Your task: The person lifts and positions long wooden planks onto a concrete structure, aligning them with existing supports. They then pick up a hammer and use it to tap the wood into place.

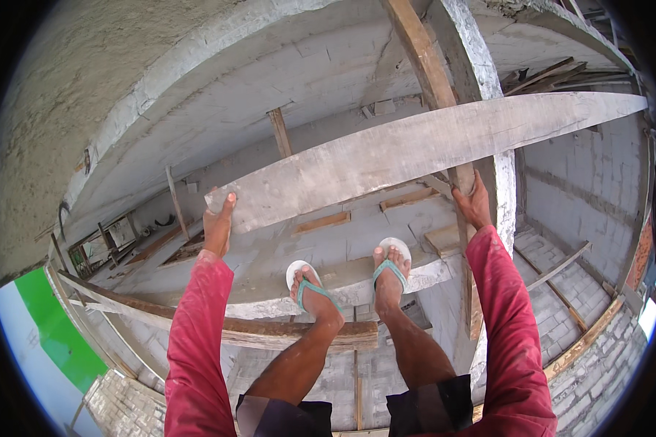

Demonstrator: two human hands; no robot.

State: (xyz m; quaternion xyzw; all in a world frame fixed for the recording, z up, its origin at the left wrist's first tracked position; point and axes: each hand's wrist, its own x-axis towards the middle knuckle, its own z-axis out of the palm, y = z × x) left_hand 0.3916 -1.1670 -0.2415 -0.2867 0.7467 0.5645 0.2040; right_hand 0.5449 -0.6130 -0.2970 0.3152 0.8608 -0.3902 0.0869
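Note:
A long grey, dusty wooden board [357, 160] stretches across the view, rising from left to far right. My left hand [219, 224] is closed on its left end, thumb on the near face and fingers mostly hidden behind. My right hand [475, 204] is closed around a brown wooden post [461, 177] just under the board's lower edge. Whether its fingertips also touch the board, I cannot tell. Part of the post passes behind the board and reappears above.
My feet in flip-flops stand on a narrow concrete ledge [357, 291], with a lower level visible beyond its near edge. A timber beam [299, 333] runs below it. Beside my right arm rises a concrete column [504, 189]. Wood scraps [324, 222] lie ahead; block walls [579, 182] stand right.

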